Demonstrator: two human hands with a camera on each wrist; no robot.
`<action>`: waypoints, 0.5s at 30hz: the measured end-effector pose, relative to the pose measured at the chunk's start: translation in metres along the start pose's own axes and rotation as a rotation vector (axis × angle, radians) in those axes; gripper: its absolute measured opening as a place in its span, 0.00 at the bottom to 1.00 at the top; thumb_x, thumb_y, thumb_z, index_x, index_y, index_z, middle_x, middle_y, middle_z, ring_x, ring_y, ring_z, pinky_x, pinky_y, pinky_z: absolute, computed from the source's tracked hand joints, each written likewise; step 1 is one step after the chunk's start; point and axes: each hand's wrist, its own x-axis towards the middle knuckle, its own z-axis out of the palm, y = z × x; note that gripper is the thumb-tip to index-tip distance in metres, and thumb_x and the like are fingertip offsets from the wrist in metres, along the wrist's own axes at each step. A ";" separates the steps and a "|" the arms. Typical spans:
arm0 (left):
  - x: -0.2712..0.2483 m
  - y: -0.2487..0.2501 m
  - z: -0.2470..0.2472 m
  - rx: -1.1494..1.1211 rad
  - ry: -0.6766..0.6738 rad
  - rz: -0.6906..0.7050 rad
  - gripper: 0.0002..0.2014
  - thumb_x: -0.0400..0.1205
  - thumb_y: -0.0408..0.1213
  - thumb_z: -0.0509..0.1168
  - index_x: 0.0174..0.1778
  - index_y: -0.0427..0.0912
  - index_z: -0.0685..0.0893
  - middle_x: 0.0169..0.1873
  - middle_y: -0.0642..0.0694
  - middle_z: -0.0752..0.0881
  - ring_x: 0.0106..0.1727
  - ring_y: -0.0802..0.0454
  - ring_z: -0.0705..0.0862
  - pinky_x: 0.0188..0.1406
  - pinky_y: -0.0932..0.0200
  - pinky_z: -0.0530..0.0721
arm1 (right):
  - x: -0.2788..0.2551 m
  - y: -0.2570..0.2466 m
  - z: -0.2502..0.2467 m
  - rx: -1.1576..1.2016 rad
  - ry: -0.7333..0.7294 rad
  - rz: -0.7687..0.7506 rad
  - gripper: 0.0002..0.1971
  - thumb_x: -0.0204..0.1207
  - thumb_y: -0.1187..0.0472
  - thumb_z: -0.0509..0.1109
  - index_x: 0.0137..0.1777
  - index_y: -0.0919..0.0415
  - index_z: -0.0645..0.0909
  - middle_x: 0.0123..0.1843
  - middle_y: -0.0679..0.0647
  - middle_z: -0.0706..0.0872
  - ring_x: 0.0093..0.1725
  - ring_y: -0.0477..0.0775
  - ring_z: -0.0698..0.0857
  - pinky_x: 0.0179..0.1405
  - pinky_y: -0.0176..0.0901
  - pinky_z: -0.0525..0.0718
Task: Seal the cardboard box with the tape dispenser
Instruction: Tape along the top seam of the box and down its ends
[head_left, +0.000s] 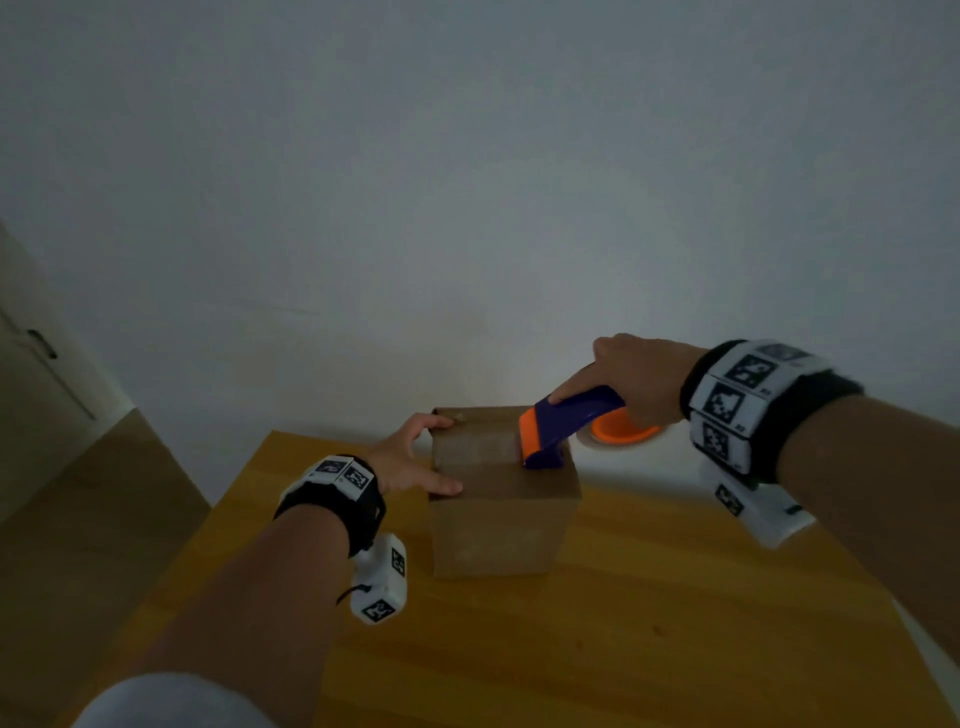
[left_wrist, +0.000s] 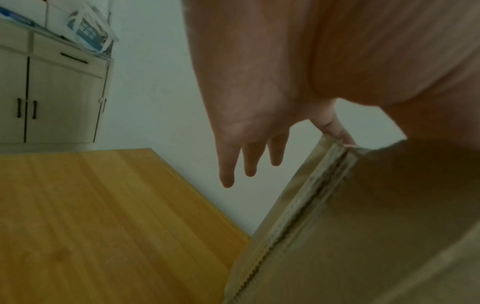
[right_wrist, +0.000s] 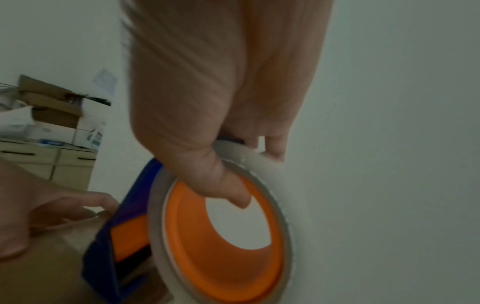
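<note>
A brown cardboard box (head_left: 498, 519) stands with its flaps down on the wooden table. My left hand (head_left: 415, 457) steadies its left top edge: the thumb lies flat on the lid and the index fingertip (left_wrist: 337, 133) touches the far corner. The other fingers (left_wrist: 246, 164) hang straight beside the box (left_wrist: 376, 226). My right hand (head_left: 618, 379) grips the blue and orange tape dispenser (head_left: 556, 426), whose front end rests on the lid's right half. In the right wrist view the thumb (right_wrist: 226, 189) hooks into the roll's orange core (right_wrist: 207, 257), with the fingers over the white tape roll (right_wrist: 267, 164).
The table (head_left: 675, 623) butts against a plain white wall, and the box sits near its far edge. A light cabinet (left_wrist: 52, 92) with a bag on top stands off to the left. Stacked cartons (right_wrist: 52, 107) sit on a drawer unit.
</note>
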 end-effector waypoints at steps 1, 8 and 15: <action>0.001 0.002 -0.001 0.033 -0.002 -0.006 0.39 0.65 0.42 0.81 0.67 0.63 0.66 0.76 0.46 0.63 0.75 0.44 0.67 0.72 0.47 0.73 | 0.004 -0.005 0.000 -0.026 0.004 -0.007 0.29 0.80 0.62 0.60 0.76 0.33 0.65 0.50 0.52 0.66 0.50 0.53 0.70 0.48 0.44 0.71; 0.002 0.027 0.010 0.360 -0.063 0.110 0.57 0.59 0.51 0.83 0.79 0.56 0.53 0.75 0.50 0.57 0.76 0.47 0.64 0.74 0.44 0.72 | 0.025 -0.029 -0.015 -0.198 0.074 -0.025 0.20 0.79 0.58 0.65 0.68 0.36 0.77 0.60 0.52 0.77 0.61 0.58 0.75 0.48 0.44 0.70; 0.005 0.021 0.026 0.524 -0.106 0.088 0.67 0.55 0.57 0.82 0.77 0.72 0.36 0.82 0.44 0.35 0.84 0.36 0.44 0.78 0.33 0.62 | 0.034 -0.045 -0.018 -0.249 0.041 0.007 0.18 0.78 0.57 0.68 0.67 0.41 0.80 0.64 0.53 0.78 0.64 0.58 0.75 0.48 0.43 0.69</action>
